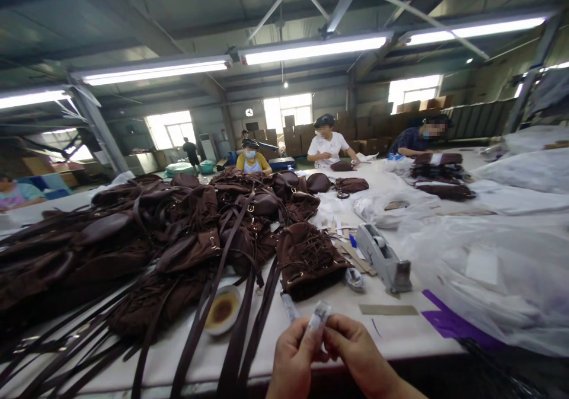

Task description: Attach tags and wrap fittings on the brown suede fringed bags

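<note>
At the table's front edge, my left hand [290, 360] and my right hand [358, 354] are close together, both closed on a small clear plastic packet [320, 312]. Its top end sticks up between my fingers; what is inside is too small to make out. A second clear strip [288, 306] shows just behind my left hand, and I cannot tell whether it is held or lying on the table. Beyond my hands lies a dark brown fringed bag [306, 257] with metal eyelets. A small crumpled clear bundle [354, 279] rests beside it.
A large heap of brown bags [178, 227] with long straps covers the left side. A bowl of brown liquid [222, 310] stands among straps. Right are a grey tape dispenser [383, 259], a cardboard strip [389, 310], purple material [453, 325] and plastic bags [502, 274]. Several people work across the table.
</note>
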`<state>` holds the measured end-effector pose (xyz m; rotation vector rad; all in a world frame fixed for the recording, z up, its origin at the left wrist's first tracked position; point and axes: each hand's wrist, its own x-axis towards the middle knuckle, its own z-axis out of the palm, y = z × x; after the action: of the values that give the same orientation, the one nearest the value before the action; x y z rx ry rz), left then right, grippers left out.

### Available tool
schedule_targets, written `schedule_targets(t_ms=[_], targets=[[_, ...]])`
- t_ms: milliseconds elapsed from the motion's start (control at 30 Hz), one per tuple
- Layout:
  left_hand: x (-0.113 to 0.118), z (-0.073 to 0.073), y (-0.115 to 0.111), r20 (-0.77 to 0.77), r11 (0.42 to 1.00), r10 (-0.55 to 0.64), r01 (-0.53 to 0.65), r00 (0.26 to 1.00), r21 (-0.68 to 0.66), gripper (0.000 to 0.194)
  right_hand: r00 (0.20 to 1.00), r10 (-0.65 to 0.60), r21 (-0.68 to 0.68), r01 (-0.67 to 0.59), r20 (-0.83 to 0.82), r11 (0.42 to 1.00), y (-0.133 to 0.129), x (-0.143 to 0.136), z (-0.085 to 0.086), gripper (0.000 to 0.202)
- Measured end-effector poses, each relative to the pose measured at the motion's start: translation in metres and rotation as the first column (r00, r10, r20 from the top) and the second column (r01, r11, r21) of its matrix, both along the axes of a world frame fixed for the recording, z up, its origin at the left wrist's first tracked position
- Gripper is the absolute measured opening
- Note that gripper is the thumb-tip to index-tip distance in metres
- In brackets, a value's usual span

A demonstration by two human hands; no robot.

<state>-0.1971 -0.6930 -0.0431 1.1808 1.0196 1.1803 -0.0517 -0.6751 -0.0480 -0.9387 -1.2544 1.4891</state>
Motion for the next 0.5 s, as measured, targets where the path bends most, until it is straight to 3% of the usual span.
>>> schedule_targets(t_ms=[100,167,233,267,333,400,433,500], targets=[[-0.008,-0.001,0.003,-0.237,0.986,0.012,0.027,0.972,0.162,0.039,0.988,-0.039,0.025,0.036,0.152,0.999,0.000,0.000,-0.005,0.029],[-0.018,0.003,0.009,-0.514,0.919,0.037,0.173,0.857,0.355,0.032,0.938,-0.077,0.088,0.050,0.338,0.995,0.001,0.005,-0.013,0.024],[-0.031,0.004,0.018,-0.761,0.837,0.137,0.337,0.634,0.431,0.025,0.857,-0.132,0.187,0.042,0.499,0.981,0.003,0.016,-0.024,0.021],[-0.038,0.003,0.023,-0.840,0.829,0.207,0.367,0.502,0.423,0.023,0.817,-0.173,0.241,0.043,0.551,0.970,0.005,0.022,-0.030,0.019],[-0.048,-0.003,0.032,-0.913,0.872,0.327,0.296,0.242,0.391,0.027,0.748,-0.272,0.354,0.053,0.606,0.934,0.009,0.037,-0.042,0.019],[-0.052,-0.013,0.038,-0.916,0.899,0.392,0.177,0.085,0.401,0.034,0.692,-0.358,0.451,0.053,0.627,0.891,0.013,0.050,-0.052,0.020],[-0.051,-0.017,0.040,-0.907,0.895,0.415,0.148,0.068,0.421,0.036,0.666,-0.393,0.493,0.044,0.633,0.869,0.015,0.055,-0.057,0.021],[-0.044,-0.021,0.041,-0.890,0.872,0.429,0.186,0.156,0.453,0.032,0.616,-0.450,0.565,0.009,0.646,0.825,0.018,0.062,-0.064,0.023]])
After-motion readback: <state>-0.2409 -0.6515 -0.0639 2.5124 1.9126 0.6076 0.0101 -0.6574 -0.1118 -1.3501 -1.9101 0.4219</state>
